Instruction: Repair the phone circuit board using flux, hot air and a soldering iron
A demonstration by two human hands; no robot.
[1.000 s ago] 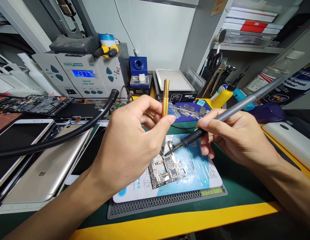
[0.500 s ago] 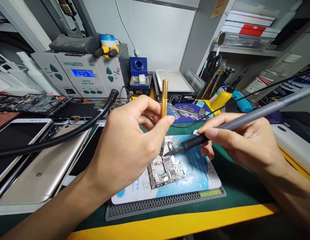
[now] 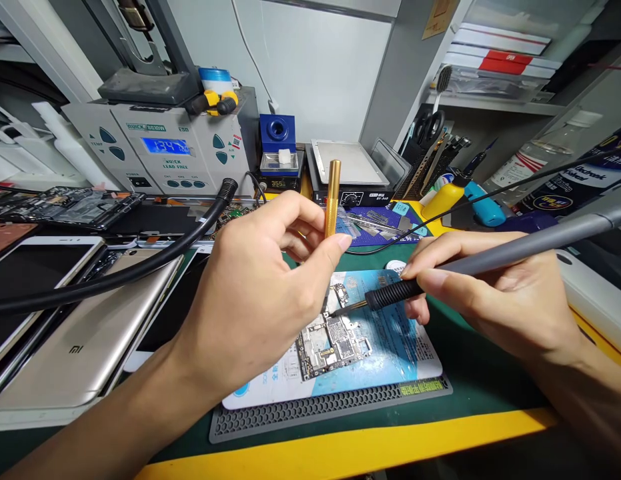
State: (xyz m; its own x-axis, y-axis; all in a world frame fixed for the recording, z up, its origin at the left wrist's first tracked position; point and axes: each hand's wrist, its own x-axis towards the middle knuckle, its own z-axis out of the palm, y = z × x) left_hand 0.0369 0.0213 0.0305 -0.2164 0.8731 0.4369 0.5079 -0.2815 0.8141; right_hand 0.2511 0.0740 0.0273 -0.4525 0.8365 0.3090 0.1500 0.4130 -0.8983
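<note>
Circuit board (image 3: 345,348), brass-coloured tool (image 3: 333,200) pinched in left hand (image 3: 267,283), soldering iron (image 3: 527,252) gripped in right hand (image 3: 510,303), handle lower than before

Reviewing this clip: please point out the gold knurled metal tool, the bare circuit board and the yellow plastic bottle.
Gold knurled metal tool (image 3: 334,183): head view, upper shaft.
Bare circuit board (image 3: 345,348): head view, lower right part.
Yellow plastic bottle (image 3: 446,197): head view, body.

We are in an electronics repair workshop: a digital-display station (image 3: 163,147) sits at upper left, loose phones and phone parts (image 3: 90,327) crowd the lower left, a bare circuit board (image 3: 330,333) lies at centre, and a holder of tweezers (image 3: 435,160) stands at upper right.
</note>
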